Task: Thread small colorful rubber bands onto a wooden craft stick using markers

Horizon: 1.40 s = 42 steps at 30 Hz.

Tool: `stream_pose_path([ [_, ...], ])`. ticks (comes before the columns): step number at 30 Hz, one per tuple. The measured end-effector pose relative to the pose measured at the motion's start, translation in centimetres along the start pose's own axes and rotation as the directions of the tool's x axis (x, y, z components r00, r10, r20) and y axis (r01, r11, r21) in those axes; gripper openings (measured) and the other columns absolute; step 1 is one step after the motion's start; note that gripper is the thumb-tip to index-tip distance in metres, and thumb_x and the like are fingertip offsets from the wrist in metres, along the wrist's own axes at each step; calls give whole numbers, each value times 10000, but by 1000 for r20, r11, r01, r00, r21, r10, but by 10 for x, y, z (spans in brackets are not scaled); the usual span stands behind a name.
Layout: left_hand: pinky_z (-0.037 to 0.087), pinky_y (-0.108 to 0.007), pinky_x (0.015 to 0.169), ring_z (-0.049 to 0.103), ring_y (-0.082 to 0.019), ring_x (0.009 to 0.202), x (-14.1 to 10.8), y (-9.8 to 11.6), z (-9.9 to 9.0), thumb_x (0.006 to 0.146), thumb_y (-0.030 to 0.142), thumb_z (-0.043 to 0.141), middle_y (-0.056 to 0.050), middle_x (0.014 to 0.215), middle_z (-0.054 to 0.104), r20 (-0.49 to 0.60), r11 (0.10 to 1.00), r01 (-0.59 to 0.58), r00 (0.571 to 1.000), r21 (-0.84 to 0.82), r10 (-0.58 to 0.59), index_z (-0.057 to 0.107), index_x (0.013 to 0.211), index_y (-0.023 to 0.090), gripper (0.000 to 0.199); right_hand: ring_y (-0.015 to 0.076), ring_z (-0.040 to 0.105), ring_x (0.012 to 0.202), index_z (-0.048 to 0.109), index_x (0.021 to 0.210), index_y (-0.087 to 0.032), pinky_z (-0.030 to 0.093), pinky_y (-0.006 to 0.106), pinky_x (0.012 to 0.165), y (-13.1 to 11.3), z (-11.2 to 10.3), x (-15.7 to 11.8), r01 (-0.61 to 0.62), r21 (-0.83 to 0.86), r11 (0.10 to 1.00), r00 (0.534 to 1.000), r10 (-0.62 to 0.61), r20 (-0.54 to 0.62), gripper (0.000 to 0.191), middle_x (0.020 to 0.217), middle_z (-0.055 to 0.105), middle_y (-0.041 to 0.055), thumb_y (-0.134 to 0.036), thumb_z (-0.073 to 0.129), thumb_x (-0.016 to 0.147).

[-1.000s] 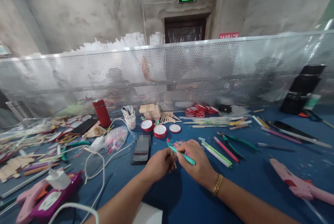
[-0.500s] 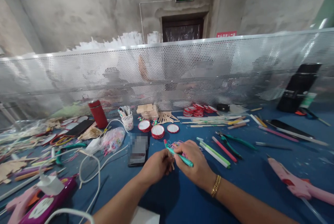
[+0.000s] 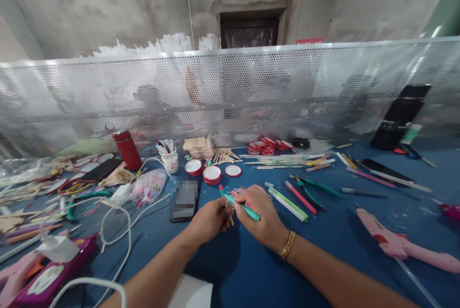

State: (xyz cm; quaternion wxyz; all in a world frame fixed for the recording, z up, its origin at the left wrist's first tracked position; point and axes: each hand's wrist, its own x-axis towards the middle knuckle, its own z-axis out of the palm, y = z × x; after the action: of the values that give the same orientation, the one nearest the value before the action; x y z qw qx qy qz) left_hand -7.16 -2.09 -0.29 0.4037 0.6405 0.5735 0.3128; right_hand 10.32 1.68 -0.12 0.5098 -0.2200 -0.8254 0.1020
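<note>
My left hand [image 3: 208, 219] is closed on a thin wooden stick [image 3: 221, 188] whose upper end is red; its bare lower end shows below the fingers. My right hand [image 3: 260, 217] grips a teal marker pen [image 3: 251, 213], slanted so that its tip meets the stick near the coloured end. Fingers partly hide the contact. Behind my hands lies a small heap of colourful rubber bands [image 3: 237, 192]. Right of them rest a green-and-white marker [image 3: 289, 205] and a red marker [image 3: 301, 198]. A dark phone [image 3: 185, 202] lies beside my left hand.
Round red-rimmed pieces [image 3: 212, 175], a paper cup of pens [image 3: 169, 162] and a red flask [image 3: 127, 150] stand further back. Pliers [image 3: 316, 190] and a pink glue gun [image 3: 402, 243] lie right. A white cable [image 3: 131, 231] loops at left. A perforated metal screen [image 3: 230, 92] closes the far edge.
The view has shifted slightly, so the table things appear a little further left and higher. Both hands keep the same hold on the stick and the teal marker.
</note>
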Motion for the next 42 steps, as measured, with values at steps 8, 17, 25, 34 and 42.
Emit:
stream_pose_path([
  [8,385,-196,471,514,-99,497,-1,0,0,871,385,434,13,628,573,2,1000,-8,1000,-1,8,519,827,189,218,173,522,763,560,820,-211,385,347,798,3,2,-1,-22,-45,999,1000,23,13,71,771,603,13,-213,519,877],
  [17,390,-203,482,516,-98,492,1,-2,0,860,431,451,2,643,600,-2,999,-31,1000,-6,31,531,807,189,260,172,530,755,554,814,-216,398,344,787,1,2,-2,2,-16,1000,1000,-2,-10,58,760,604,12,-207,522,862],
  [25,400,-210,493,522,-108,520,1,-1,-1,870,400,432,5,652,593,7,999,-44,999,-1,44,523,813,195,232,175,519,755,548,810,-213,393,344,785,4,1,-1,-35,-49,998,999,36,13,64,762,602,15,-197,515,863],
  [34,382,-196,474,510,-97,504,-1,1,0,859,445,450,11,637,575,1,1000,2,1000,-15,-2,510,798,190,269,175,541,771,553,836,-220,410,339,783,1,0,0,7,-28,1000,1000,-6,15,52,784,608,16,-220,518,874],
  [42,381,-200,473,515,-100,505,0,-3,0,872,409,425,11,645,581,13,1000,-9,1000,2,9,515,823,193,239,185,542,789,559,860,-220,408,353,793,2,1,-1,-2,-13,1000,1000,2,-21,49,803,613,27,-211,515,880],
])
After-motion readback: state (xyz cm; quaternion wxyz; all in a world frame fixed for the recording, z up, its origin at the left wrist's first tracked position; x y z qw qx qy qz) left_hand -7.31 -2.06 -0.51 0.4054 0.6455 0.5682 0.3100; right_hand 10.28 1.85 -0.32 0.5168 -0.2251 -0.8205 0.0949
